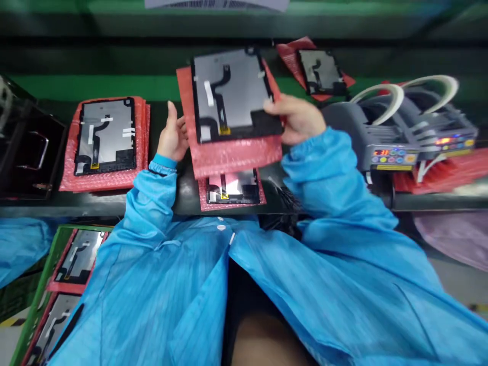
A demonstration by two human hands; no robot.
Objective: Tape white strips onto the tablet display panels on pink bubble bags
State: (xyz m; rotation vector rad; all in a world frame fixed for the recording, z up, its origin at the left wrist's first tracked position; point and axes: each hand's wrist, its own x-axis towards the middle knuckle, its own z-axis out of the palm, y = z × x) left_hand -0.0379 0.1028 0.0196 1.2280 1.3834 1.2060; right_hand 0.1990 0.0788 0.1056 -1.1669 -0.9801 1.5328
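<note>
My right hand (pixel 299 119) grips the right edge of a tablet display panel (pixel 238 94), thumb on top. Under the panel, in the same grip, lies a pink bubble-wrap bag (pixel 236 158). Both are raised above the bench. My left hand (pixel 173 134) is beside the bag's left edge with its thumb up and fingers apart; whether its fingertips touch the bag I cannot tell. Partly covered beneath the raised panel, another display panel (pixel 244 189) rests on pink bubble wrap. To the left, a display panel (pixel 107 137) tops a stack of pink bubble-wrap bags (pixel 143 122).
Two grey machines with lit displays (pixel 392 152) and white curved tubes stand at right, near red-pink sheets (pixel 453 173). One more panel (pixel 322 71) lies on pink wrap at the back. A green crate (pixel 48 269) at lower left holds panels. A black box (pixel 30 147) stands at left.
</note>
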